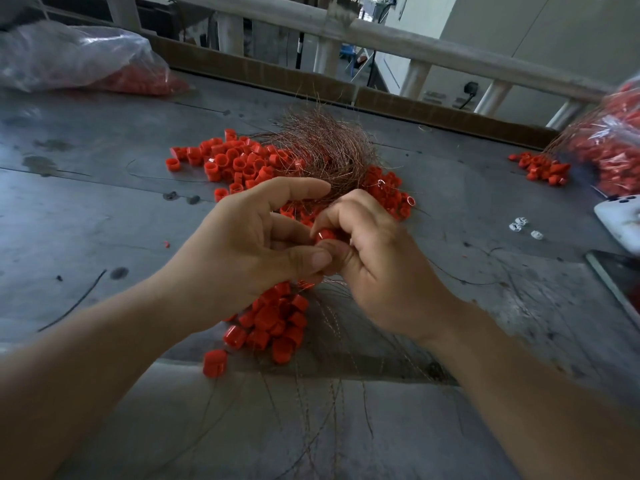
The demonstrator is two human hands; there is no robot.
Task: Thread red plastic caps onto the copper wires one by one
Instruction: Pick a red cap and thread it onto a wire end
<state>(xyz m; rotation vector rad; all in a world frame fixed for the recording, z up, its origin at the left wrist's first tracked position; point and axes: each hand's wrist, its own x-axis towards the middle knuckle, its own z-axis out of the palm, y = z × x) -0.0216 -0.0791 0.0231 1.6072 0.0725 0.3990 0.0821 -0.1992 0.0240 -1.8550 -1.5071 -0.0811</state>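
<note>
No legible text, number or sign on the red plastic caps [239, 161], clear plastic bags [69, 57] or grey metal table [104, 216].

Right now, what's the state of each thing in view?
red cap: held up between both hands
right hand: pinches red cap
left hand: fingers curled at red cap, grip hidden
copper wires: loose tangle, lying behind hands
loose caps: scattered pile beside copper wires
left bag: lying, caps inside
right bag: caps spilled beside it
</note>
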